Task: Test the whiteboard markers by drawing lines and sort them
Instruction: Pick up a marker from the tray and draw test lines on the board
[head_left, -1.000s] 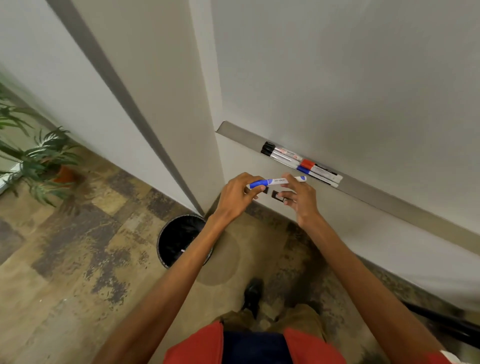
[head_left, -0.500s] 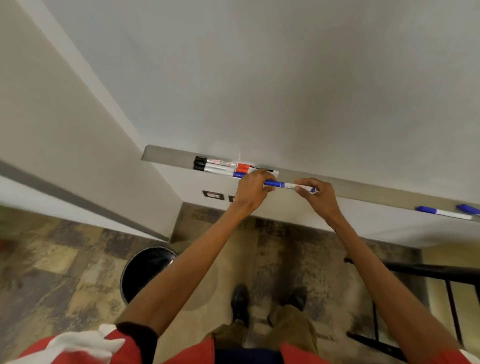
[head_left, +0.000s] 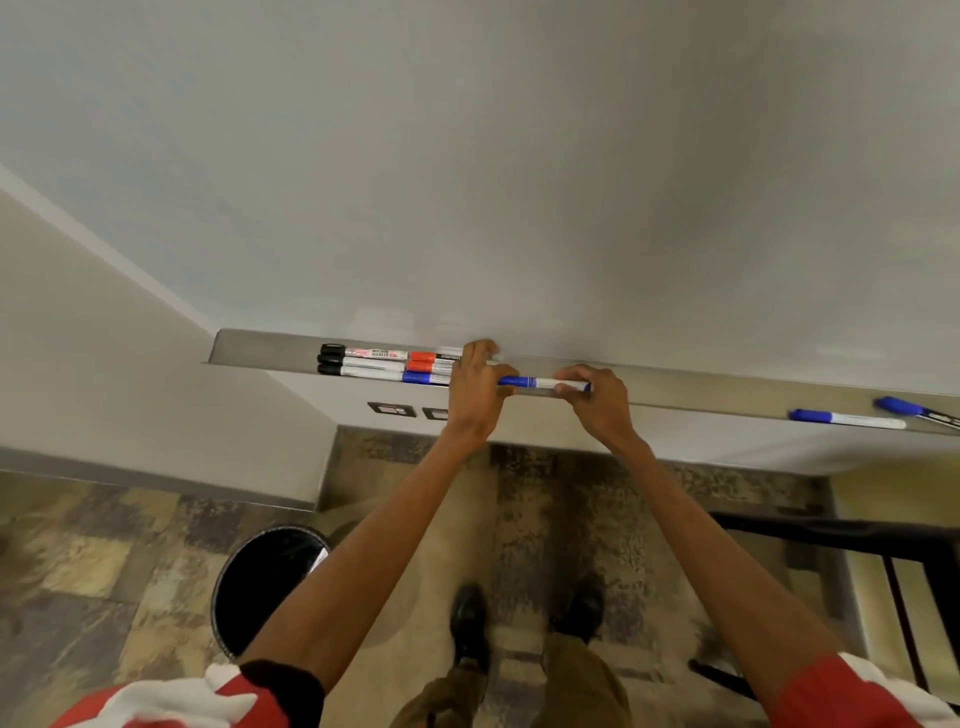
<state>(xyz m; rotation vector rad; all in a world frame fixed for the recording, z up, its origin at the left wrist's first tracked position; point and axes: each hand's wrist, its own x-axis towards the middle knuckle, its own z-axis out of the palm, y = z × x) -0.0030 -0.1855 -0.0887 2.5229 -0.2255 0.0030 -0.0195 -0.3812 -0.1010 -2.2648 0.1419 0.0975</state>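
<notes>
Right at the tray (head_left: 701, 388) lip, blue marker (head_left: 540, 383), left hand (head_left: 475, 392) and right hand (head_left: 597, 410) clamped on it (marker row (head_left: 374, 366) leftward).

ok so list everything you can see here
whiteboard: 1, white, ahead
marker tray: 1, grey, under whiteboard
black-capped markers: 3, black, tray's left end
red-capped markers: 2, red, beside those
blue-capped marker: 1, blue, same group, front
loose blue markers: 2, blue, tray's far right
held blue marker: 1, blue, between both hands
waste bin: 1, black, floor left
shoes: 2, black, floor
hands: 2, left hand and right hand grip the held blue marker
</notes>
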